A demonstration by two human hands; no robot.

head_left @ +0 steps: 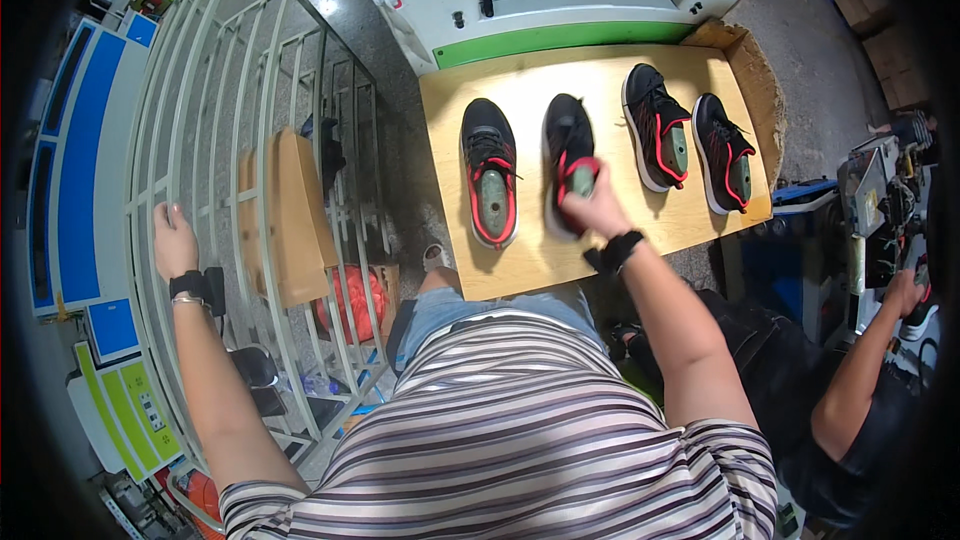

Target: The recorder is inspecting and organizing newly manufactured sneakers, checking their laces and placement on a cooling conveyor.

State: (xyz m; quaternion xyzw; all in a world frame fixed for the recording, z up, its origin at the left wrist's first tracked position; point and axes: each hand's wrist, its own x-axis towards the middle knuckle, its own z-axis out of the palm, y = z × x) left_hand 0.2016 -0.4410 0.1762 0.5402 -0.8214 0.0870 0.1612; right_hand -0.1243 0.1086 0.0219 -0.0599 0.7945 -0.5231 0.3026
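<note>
At 1 o'clock, table [500, 275]: four black shoes with red collars, toes mostly pointing 11 to 12.
Shoe in hand [565, 140]: second from the 9 o'clock end; it's blurry, so can't tell if it's off the wood.
Right hand [597, 208]: clamped on that shoe's heel, right by the green insert [580, 178].
Left hand [175, 240]: way out at 9 o'clock on the rack [318, 18], well apart from the other; can't tell if it's gripping or just resting.
Step, I reckon: handling that one shoe, lifting or setting it.
Next move: imo calls for a firm heel grip, steering clear of the neighbouring shoe [488, 145] at 9 o'clock.
</note>
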